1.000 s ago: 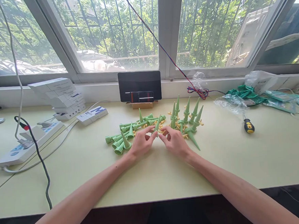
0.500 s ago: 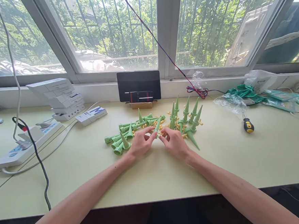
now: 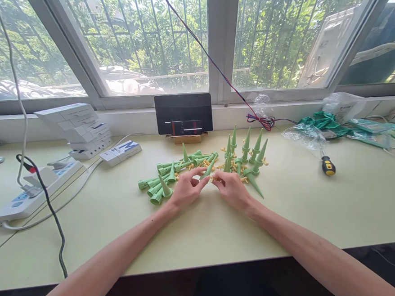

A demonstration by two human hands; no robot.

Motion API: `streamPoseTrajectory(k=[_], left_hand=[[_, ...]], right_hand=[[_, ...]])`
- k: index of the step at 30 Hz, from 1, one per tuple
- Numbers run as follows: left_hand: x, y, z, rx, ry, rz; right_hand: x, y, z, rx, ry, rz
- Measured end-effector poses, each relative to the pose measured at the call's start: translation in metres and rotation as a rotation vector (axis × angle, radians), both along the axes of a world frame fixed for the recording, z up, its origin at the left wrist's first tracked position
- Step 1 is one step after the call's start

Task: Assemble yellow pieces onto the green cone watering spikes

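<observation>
My left hand pinches a green spike that tilts up to the right between thumb and forefinger. Close beside it, my right hand grips a small yellow piece at its fingertips. Left of the hands lies a pile of green spikes, most on their sides and a few pointing up. Several upright green spikes with yellow pieces attached stand behind and right of my right hand. Loose yellow pieces lie between the two groups, partly hidden by the hands.
A phone leans before a dark tablet at the back. White boxes and a power strip with cables are at the left. A screwdriver, clear plastic and green bags lie at the right.
The green spike in my left hand has tilted further to the right. The yellow piece in my right hand has come slightly away from it.
</observation>
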State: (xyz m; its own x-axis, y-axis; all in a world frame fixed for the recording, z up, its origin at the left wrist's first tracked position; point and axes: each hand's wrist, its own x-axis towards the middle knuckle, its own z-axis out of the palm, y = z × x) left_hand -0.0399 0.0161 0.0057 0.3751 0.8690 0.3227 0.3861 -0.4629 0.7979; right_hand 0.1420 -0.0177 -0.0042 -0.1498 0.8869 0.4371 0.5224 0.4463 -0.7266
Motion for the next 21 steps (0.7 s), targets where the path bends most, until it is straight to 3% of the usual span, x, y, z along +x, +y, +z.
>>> streamPoseTrajectory(k=[21], left_hand=[[-0.0015, 0.0024, -0.0026, -0.004, -0.049, -0.050]], right_hand=[[0.0005, 0.0009, -0.0022, -0.008, 0.033, 0.012]])
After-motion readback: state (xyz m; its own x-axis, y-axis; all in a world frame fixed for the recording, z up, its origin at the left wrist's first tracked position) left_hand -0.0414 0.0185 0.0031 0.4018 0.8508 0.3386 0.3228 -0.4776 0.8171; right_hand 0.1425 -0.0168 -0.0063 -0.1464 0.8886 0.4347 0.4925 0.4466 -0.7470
